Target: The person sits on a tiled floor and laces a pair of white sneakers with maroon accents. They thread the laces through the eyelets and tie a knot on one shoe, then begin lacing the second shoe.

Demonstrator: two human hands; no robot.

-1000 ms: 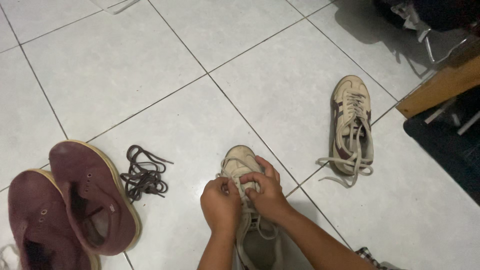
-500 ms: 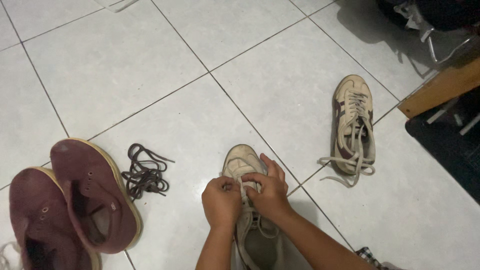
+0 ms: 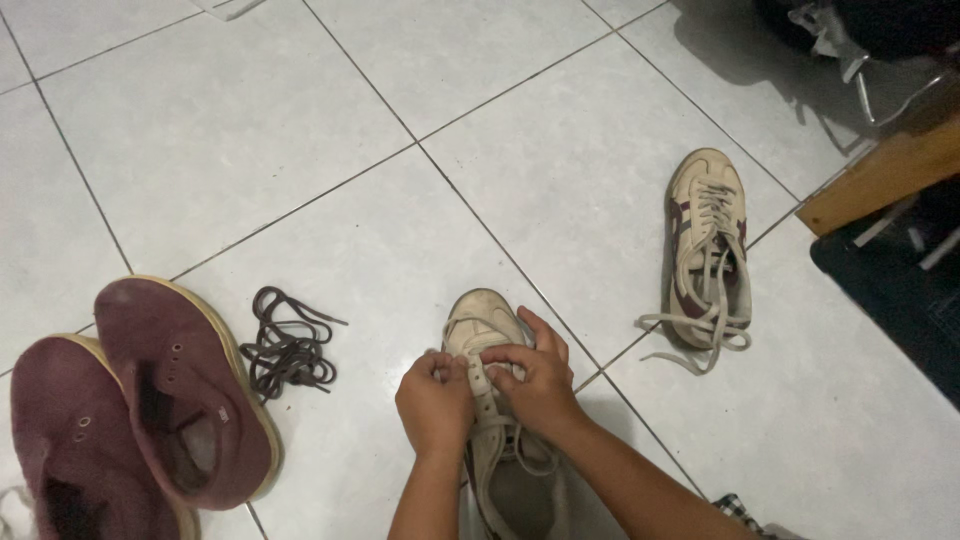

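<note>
Far left of the hands: two maroon sneakers (image 3: 150,410) on the tiled floor (image 3: 300,130), laceless, the nearer one cut off by the bottom edge. Just right of them, still left of the hands, a loose dark shoelace (image 3: 285,345) in a heap, apart from both shoes.

Left hand (image 3: 435,400): grip closed, fingers curled on the cream sneaker (image 3: 490,330) at its lace area. What exactly the fingertips pinch is hidden; looks like the cream lace (image 3: 483,385).

Cream sneaker sits on the floor directly under both hands, toe pointing away, heel cut off by the bottom edge. Only toe cap and part of the opening show.

Right hand (image 3: 540,385): grip closed too, thumb and fingers bunched on the same lace area, touching the left hand. Fingertips partly hidden.

Right of the hands, well apart: second cream sneaker (image 3: 708,250) with maroon stripes, laced, lace ends trailing on the floor.

Far right: wooden furniture edge (image 3: 880,175), dark clutter, hard to make out. Checked fabric (image 3: 740,512) at the bottom edge, cut off.
</note>
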